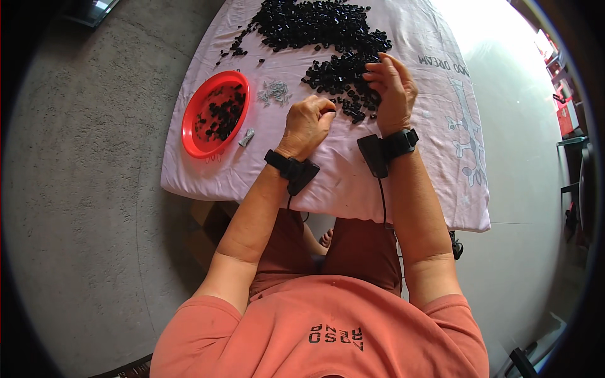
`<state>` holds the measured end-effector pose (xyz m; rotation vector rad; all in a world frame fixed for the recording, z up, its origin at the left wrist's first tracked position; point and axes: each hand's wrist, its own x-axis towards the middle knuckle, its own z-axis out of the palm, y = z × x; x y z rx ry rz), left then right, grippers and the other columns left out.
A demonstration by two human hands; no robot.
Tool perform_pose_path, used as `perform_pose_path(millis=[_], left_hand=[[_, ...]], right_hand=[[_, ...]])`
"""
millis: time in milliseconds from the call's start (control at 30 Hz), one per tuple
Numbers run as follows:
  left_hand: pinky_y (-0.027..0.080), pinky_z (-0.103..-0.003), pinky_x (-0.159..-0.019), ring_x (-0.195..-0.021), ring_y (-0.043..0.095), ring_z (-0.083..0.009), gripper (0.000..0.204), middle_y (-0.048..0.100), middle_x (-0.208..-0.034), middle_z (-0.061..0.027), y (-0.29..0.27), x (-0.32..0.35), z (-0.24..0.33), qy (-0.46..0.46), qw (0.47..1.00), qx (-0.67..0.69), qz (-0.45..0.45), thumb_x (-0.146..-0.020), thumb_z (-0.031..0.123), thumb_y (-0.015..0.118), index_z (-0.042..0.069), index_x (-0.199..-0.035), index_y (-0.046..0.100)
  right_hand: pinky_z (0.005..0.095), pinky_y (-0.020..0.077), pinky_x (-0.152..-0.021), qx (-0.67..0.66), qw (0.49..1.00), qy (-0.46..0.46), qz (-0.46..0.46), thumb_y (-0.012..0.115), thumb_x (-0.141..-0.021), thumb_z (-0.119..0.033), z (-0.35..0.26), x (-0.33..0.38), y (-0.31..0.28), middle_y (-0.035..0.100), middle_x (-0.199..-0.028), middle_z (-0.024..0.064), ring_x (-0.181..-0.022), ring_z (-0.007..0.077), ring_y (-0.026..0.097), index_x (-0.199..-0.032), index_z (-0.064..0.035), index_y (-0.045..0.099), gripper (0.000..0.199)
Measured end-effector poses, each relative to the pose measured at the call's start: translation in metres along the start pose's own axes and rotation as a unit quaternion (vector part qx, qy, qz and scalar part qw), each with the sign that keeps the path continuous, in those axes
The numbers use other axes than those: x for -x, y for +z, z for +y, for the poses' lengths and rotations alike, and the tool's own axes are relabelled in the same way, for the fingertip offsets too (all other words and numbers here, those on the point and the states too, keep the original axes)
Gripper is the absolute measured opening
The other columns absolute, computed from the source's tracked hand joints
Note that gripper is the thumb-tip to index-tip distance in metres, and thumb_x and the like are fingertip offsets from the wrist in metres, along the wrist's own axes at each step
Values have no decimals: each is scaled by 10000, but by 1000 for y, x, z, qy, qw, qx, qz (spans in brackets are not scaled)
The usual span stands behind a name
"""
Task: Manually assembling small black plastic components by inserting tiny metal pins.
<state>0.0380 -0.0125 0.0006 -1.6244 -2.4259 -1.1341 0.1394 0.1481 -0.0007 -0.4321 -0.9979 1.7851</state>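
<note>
My left hand (307,124) rests on the pale cloth with its fingers curled in, pinching what looks like a small black piece at the fingertips. My right hand (391,88) hovers over the near pile of small black plastic pieces (337,72), fingers bent down into it; whether it holds one I cannot tell. A larger heap of the same black pieces (315,25) lies farther back. Both wrists carry black strapped devices.
A red round plate (196,135) holding several black pieces sits at the left on the cloth-covered table (441,189). A small pile of grey metal bits (275,92) and one grey cylinder (246,137) lie beside it. Grey floor surrounds the table.
</note>
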Motion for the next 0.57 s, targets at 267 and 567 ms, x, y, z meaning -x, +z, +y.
perform_pose_path(millis=[267, 567], left_hand=[[538, -390, -693, -740, 668, -299, 81, 665, -885, -153, -2, -6, -22, -26, 998, -30, 55, -817, 23, 664, 22, -897, 676], [558, -360, -707, -772, 684, -259, 94, 663, -912, -146, -1, -15, 5, 5, 998, 56, 34, -817, -2, 635, -2, -906, 662]], right_hand=[[258, 557, -663, -53, 990, 17, 132, 639, -974, -185, 5, -15, -11, 710, -892, 116, -730, 162, 691, -1072, 15, 643, 223], [295, 561, -848, -124, 990, 34, 53, 653, -957, -203, 6, -17, -19, 684, -1043, 161, -937, 249, 702, -1211, 27, 586, 349]])
